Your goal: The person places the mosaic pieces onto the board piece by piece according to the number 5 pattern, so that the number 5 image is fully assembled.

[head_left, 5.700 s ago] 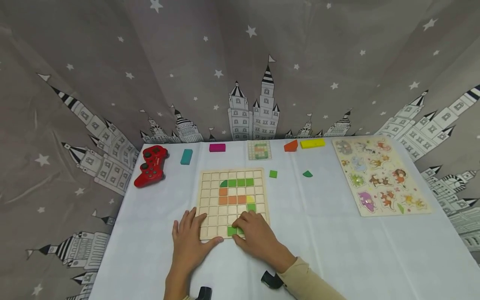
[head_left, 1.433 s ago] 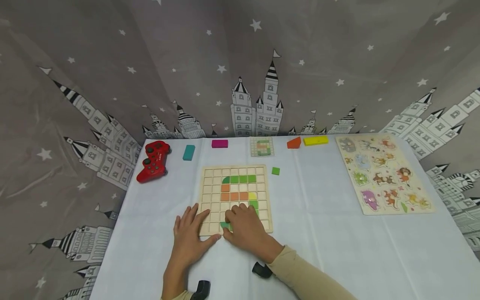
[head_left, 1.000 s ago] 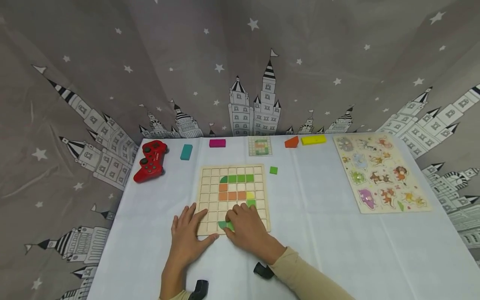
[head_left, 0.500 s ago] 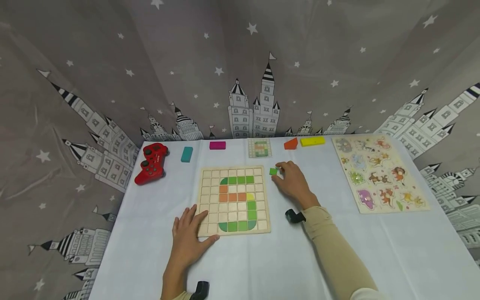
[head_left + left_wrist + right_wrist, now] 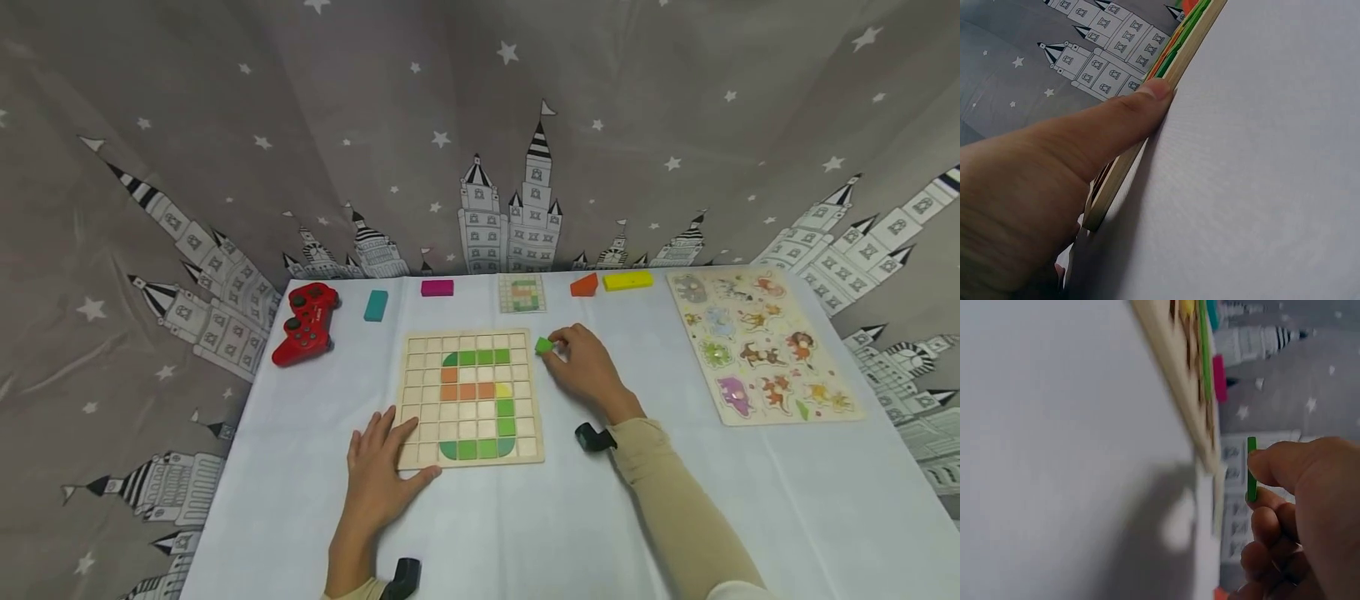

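The wooden grid board [image 5: 423,408] lies flat on the white table, with green, orange and yellow tiles set in its cells. My right hand [image 5: 588,368] pinches a green square tile [image 5: 543,346] between thumb and fingers, just off the board's upper right edge. In the right wrist view this tile [image 5: 1252,469] shows edge-on, raised off the table. My left hand [image 5: 382,467] rests with spread fingers on the board's lower left corner. In the left wrist view, the thumb of that hand [image 5: 1060,156] lies against the board's near edge [image 5: 1116,184].
A small pattern card [image 5: 522,293] lies behind the board. Around it sit magenta [image 5: 437,288], teal [image 5: 376,306], orange [image 5: 584,285] and yellow blocks [image 5: 628,281]. A red game controller [image 5: 306,323] is at the left, an animal puzzle board [image 5: 765,346] at the right.
Dark green rounded pieces now fill both ends of the board's bottom row; the loose one at right is gone. My right hand moved from the board to the green square tile and lifted it.
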Available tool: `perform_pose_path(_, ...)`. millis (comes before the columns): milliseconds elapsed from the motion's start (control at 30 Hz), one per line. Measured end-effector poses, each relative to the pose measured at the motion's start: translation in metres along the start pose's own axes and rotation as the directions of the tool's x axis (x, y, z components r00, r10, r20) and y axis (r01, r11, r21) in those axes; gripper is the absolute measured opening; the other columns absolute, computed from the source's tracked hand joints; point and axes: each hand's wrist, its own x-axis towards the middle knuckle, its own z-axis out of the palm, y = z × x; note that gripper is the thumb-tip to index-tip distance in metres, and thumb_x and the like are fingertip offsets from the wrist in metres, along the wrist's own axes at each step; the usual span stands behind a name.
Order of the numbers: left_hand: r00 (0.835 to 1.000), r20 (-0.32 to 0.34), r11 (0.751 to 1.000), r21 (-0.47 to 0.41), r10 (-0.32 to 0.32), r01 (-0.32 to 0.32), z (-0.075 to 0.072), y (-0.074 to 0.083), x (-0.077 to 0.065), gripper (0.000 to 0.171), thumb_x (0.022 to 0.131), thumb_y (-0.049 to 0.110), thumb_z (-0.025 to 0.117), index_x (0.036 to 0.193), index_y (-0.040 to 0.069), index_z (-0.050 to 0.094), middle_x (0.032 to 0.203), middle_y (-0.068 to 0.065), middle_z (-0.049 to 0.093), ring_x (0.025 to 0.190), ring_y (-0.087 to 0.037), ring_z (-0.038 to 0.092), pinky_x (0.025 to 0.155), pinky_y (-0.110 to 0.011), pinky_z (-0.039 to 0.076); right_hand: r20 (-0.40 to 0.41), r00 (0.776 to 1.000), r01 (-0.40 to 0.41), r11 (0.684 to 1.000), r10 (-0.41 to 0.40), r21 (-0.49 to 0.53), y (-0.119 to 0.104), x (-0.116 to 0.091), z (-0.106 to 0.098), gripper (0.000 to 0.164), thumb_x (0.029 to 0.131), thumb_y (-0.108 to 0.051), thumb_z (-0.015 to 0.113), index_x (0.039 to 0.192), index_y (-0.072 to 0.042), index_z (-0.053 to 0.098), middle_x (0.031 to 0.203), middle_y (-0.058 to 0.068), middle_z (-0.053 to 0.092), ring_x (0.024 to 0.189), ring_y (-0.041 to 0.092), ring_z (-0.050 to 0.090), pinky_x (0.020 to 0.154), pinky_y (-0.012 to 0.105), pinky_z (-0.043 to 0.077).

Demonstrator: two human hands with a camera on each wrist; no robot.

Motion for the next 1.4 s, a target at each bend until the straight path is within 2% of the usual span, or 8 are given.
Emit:
perform_pose_path(200, 1.000, 0.005, 1.000, -0.004, -0.008, 0.008, -0.001, 0.000, 0.000, 0.085, 0.076, 0.050, 0.085, 0.147, 0.016, 0.053, 0.167, -0.017, 0.028, 0.157, -0.042, 0.013, 0.124, -0.066, 0.001, 0.091, 0.980, 0.176, 0.984, -0.179, 0.034, -0.043, -0.026, 0.014, 0.029, 0.096, -0.031, 0.069, 0.118, -0.012, 0.068, 0.100, 0.002, 0.060, 0.089, 0.016, 0.052, 0.081, 0.036, 0.049)
perform_pose_path(400, 1.000, 0.015, 1.000, -0.001, -0.005, 0.005, -0.002, 0.000, 0.001, 0.085, 0.077, 0.050, 0.085, 0.148, 0.016, 0.052, 0.167, -0.017, 0.027, 0.157, -0.041, 0.012, 0.124, -0.066, 0.001, 0.201, 0.912, 0.366, 0.930, -0.358, -0.005, -0.084, -0.048, 0.041, 0.027, 0.096, -0.035, 0.069, 0.114, -0.015, 0.070, 0.098, -0.003, 0.060, 0.086, 0.009, 0.050, 0.077, 0.027, 0.049)
perform_pose_path(500, 1.000, 0.002, 1.000, 0.006, 0.007, -0.007, -0.004, 0.000, 0.001, 0.085, 0.077, 0.051, 0.084, 0.148, 0.015, 0.052, 0.167, -0.017, 0.028, 0.157, -0.042, 0.014, 0.123, -0.067, 0.003, 0.230, 0.885, 0.424, 0.905, -0.406, -0.034, -0.097, -0.052, 0.055, 0.024, 0.097, -0.035, 0.068, 0.112, -0.016, 0.070, 0.095, -0.005, 0.059, 0.085, 0.008, 0.050, 0.081, 0.026, 0.051)
perform_pose_path(600, 1.000, -0.004, 1.000, 0.008, 0.012, -0.012, -0.005, -0.001, 0.000, 0.085, 0.077, 0.052, 0.084, 0.147, 0.015, 0.053, 0.166, -0.018, 0.029, 0.156, -0.044, 0.016, 0.123, -0.068, 0.004, 0.251, 0.875, 0.442, 0.894, -0.413, -0.068, -0.102, -0.053, 0.066, 0.022, 0.097, -0.035, 0.067, 0.110, -0.018, 0.071, 0.094, -0.008, 0.058, 0.085, 0.006, 0.051, 0.082, 0.025, 0.052)
perform_pose_path(700, 1.000, -0.001, 1.000, 0.008, 0.009, -0.009, -0.003, -0.002, -0.002, 0.085, 0.076, 0.053, 0.085, 0.146, 0.015, 0.054, 0.165, -0.018, 0.030, 0.156, -0.044, 0.017, 0.123, -0.068, 0.004, 0.280, 0.876, 0.429, 0.901, -0.394, -0.074, -0.103, -0.056, 0.072, 0.020, 0.096, -0.035, 0.068, 0.108, -0.019, 0.071, 0.095, -0.008, 0.060, 0.085, 0.005, 0.052, 0.081, 0.022, 0.052)
perform_pose_path(833, 1.000, -0.002, 1.000, 0.010, 0.009, -0.009, -0.001, -0.002, -0.002, 0.086, 0.076, 0.054, 0.084, 0.147, 0.016, 0.054, 0.166, -0.017, 0.030, 0.156, -0.043, 0.017, 0.124, -0.067, 0.004, 0.291, 0.880, 0.413, 0.908, -0.376, -0.074, -0.107, -0.057, 0.070, 0.019, 0.096, -0.033, 0.068, 0.107, -0.018, 0.071, 0.096, -0.006, 0.061, 0.084, 0.006, 0.054, 0.074, 0.022, 0.050)
perform_pose_path(1133, 1.000, -0.008, 1.000, 0.008, 0.015, -0.015, -0.001, -0.002, -0.001, 0.085, 0.076, 0.054, 0.084, 0.146, 0.016, 0.054, 0.165, -0.017, 0.031, 0.155, -0.043, 0.018, 0.123, -0.068, 0.005, 0.317, 0.878, 0.405, 0.909, -0.358, -0.094, -0.112, -0.055, 0.067, 0.021, 0.096, -0.035, 0.069, 0.107, -0.018, 0.071, 0.098, -0.006, 0.063, 0.086, 0.007, 0.055, 0.079, 0.024, 0.052)
perform_pose_path(1400, 1.000, -0.015, 1.000, 0.009, 0.013, -0.013, 0.000, -0.002, 0.000, 0.086, 0.076, 0.055, 0.084, 0.146, 0.017, 0.054, 0.166, -0.016, 0.030, 0.156, -0.042, 0.017, 0.124, -0.067, 0.004, 0.289, 0.880, 0.422, 0.900, -0.377, -0.109, -0.114, -0.056, 0.066, 0.021, 0.097, -0.037, 0.069, 0.104, -0.018, 0.074, 0.096, -0.006, 0.064, 0.084, 0.008, 0.054, 0.079, 0.025, 0.051)
